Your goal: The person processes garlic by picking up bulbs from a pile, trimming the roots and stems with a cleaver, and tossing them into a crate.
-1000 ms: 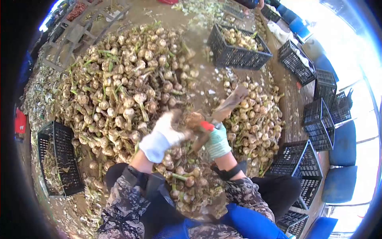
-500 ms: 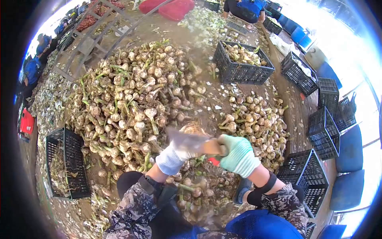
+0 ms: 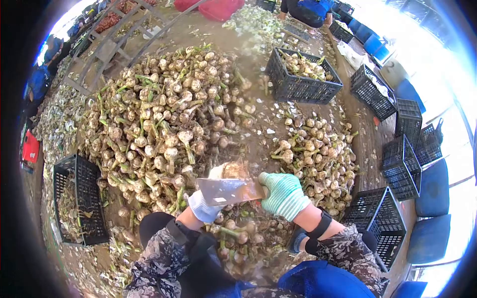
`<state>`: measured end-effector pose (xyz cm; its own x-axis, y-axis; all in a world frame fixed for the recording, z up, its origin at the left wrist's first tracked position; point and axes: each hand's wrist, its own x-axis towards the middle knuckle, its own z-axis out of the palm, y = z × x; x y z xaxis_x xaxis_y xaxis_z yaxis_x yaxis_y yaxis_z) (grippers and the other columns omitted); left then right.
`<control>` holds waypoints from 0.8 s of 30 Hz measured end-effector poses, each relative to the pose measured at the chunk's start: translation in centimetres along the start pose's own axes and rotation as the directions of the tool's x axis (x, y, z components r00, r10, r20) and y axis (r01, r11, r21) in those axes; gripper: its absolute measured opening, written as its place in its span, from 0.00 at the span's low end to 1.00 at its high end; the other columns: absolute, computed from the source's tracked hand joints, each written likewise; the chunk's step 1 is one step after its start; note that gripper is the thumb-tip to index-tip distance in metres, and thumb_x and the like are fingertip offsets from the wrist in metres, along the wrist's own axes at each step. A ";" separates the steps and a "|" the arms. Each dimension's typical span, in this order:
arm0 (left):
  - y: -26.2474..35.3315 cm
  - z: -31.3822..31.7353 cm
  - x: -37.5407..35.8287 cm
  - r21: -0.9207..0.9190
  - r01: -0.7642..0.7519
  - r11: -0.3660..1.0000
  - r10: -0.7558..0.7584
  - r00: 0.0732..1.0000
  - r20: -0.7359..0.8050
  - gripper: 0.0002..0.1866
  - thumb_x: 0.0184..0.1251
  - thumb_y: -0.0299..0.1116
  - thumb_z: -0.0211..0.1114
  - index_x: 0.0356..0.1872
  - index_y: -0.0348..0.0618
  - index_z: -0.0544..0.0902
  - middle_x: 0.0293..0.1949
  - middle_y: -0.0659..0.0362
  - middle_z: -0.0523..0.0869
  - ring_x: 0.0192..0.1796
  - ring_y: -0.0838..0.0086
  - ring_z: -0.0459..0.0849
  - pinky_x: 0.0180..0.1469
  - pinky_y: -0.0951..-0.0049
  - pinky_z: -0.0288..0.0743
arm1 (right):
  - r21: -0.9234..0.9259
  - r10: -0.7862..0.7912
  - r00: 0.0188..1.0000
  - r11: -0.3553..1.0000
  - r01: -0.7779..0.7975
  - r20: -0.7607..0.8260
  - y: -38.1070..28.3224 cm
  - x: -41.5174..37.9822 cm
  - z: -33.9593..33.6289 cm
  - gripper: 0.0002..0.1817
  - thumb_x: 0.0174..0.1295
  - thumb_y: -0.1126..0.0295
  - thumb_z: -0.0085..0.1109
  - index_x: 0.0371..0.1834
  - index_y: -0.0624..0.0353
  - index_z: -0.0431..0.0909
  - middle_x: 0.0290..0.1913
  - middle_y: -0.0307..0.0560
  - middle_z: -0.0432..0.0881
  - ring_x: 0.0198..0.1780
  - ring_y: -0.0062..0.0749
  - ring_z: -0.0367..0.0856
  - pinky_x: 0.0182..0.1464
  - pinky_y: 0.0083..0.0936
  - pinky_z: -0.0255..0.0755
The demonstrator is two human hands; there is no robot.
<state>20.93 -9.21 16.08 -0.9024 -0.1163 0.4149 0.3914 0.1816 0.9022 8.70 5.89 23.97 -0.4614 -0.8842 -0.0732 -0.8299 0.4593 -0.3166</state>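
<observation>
My right hand (image 3: 284,195), in a green striped glove, is closed round the handle of a broad-bladed knife (image 3: 228,191). The blade points left and lies across the view in front of my left hand (image 3: 202,207). That hand wears a white glove; the blade hides its fingers, so what they hold cannot be made out. Just beyond the blade a garlic bulb with a brown root end (image 3: 236,170) shows, close to both hands. A large heap of garlic (image 3: 154,119) lies ahead to the left, a smaller heap (image 3: 318,154) to the right.
A black crate with leafy scraps (image 3: 82,198) stands at the left. A crate of garlic (image 3: 305,87) is ahead, and an open crate (image 3: 377,223) stands at the right. More crates and blue barrels line the right side. A co-worker in blue (image 3: 310,11) is at the top.
The knife was blurred and tilted; its blade now shows sharply, lower and nearly level. My right hand has shifted slightly left. The view has turned slightly.
</observation>
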 end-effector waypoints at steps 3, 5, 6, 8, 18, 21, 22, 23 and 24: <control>0.4 -0.7 1.6 0.377 0.019 0.926 -0.090 0.981 0.170 0.15 0.54 0.35 0.57 0.42 0.40 0.72 0.28 0.62 0.75 0.27 0.74 0.75 0.33 0.78 0.73 | -0.013 0.062 0.998 0.998 -0.062 0.032 1.8 0.4 0.1 0.13 0.37 0.67 0.62 0.28 0.56 0.74 0.21 0.52 0.76 0.26 0.47 0.76 0.31 0.33 0.72; 3.3 1.8 2.0 -0.484 0.207 0.851 -0.312 0.938 -0.148 0.14 0.54 0.36 0.57 0.41 0.42 0.71 0.29 0.63 0.77 0.27 0.73 0.76 0.31 0.78 0.73 | -0.111 0.512 0.831 0.859 -0.500 0.217 4.9 2.0 -0.2 0.14 0.43 0.61 0.59 0.33 0.56 0.76 0.26 0.51 0.78 0.30 0.42 0.78 0.35 0.33 0.73; 4.2 1.0 2.2 -0.402 0.223 0.888 -0.276 0.958 -0.079 0.14 0.53 0.35 0.58 0.41 0.43 0.71 0.30 0.62 0.77 0.29 0.74 0.76 0.31 0.78 0.73 | -0.091 0.544 0.803 0.837 -0.539 0.244 7.5 1.9 0.9 0.18 0.48 0.62 0.56 0.40 0.57 0.71 0.32 0.49 0.78 0.35 0.37 0.77 0.40 0.29 0.71; 1.8 0.2 2.2 -0.566 0.290 0.771 -0.486 0.843 -0.230 0.15 0.53 0.39 0.59 0.40 0.43 0.71 0.28 0.60 0.77 0.28 0.73 0.75 0.31 0.74 0.73 | -0.058 0.604 0.741 0.785 -0.617 0.294 12.6 1.5 3.5 0.25 0.56 0.63 0.50 0.56 0.60 0.60 0.44 0.46 0.76 0.45 0.28 0.75 0.49 0.22 0.67; -0.2 -2.1 6.5 -0.912 -0.264 0.313 -0.828 0.395 -0.398 0.12 0.53 0.42 0.55 0.22 0.44 0.72 0.17 0.60 0.73 0.22 0.68 0.72 0.33 0.64 0.68 | 0.962 0.447 0.883 0.273 0.018 -0.143 -4.7 0.5 11.9 0.11 0.42 0.75 0.64 0.26 0.59 0.71 0.28 0.39 0.75 0.27 0.23 0.73 0.27 0.19 0.68; -1.0 -5.3 5.4 -0.881 -0.394 0.261 -0.797 0.428 -0.427 0.14 0.54 0.43 0.54 0.17 0.47 0.69 0.12 0.60 0.69 0.23 0.68 0.73 0.33 0.64 0.68 | 0.816 0.380 0.745 -0.046 -0.576 0.548 -4.0 -0.6 21.1 0.14 0.42 0.72 0.66 0.31 0.62 0.72 0.24 0.38 0.75 0.24 0.21 0.70 0.26 0.19 0.67; 2.9 -5.0 6.6 -0.838 -0.452 0.306 -0.838 0.291 -0.462 0.13 0.57 0.42 0.52 0.20 0.46 0.70 0.16 0.61 0.71 0.22 0.67 0.73 0.33 0.64 0.69 | 0.805 0.359 0.738 -0.069 -0.589 0.571 -4.0 -1.9 20.3 0.18 0.42 0.70 0.67 0.35 0.64 0.72 0.24 0.37 0.75 0.26 0.21 0.69 0.29 0.18 0.67; 2.4 -5.4 6.5 -0.827 -0.328 0.457 -0.791 0.275 -0.546 0.12 0.58 0.42 0.51 0.22 0.45 0.70 0.18 0.60 0.72 0.24 0.67 0.73 0.35 0.64 0.69 | 0.819 0.390 0.755 0.003 -0.574 0.528 -3.3 -2.3 18.9 0.20 0.42 0.68 0.68 0.37 0.65 0.72 0.26 0.38 0.76 0.26 0.21 0.70 0.29 0.18 0.68; 1.8 -5.2 6.1 -0.822 -0.290 0.490 -0.783 0.269 -0.561 0.12 0.59 0.42 0.51 0.25 0.44 0.70 0.21 0.60 0.73 0.25 0.67 0.73 0.37 0.64 0.70 | 0.817 0.412 0.765 0.081 -0.571 0.495 -2.3 -2.6 17.8 0.22 0.42 0.67 0.68 0.38 0.65 0.72 0.27 0.39 0.77 0.27 0.21 0.70 0.30 0.18 0.68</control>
<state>17.13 -14.70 20.87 -0.4480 -0.7213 -0.5282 0.6015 -0.6803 0.4189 17.41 5.58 8.10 -0.5399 -0.5296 -0.6543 0.4528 0.4725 -0.7561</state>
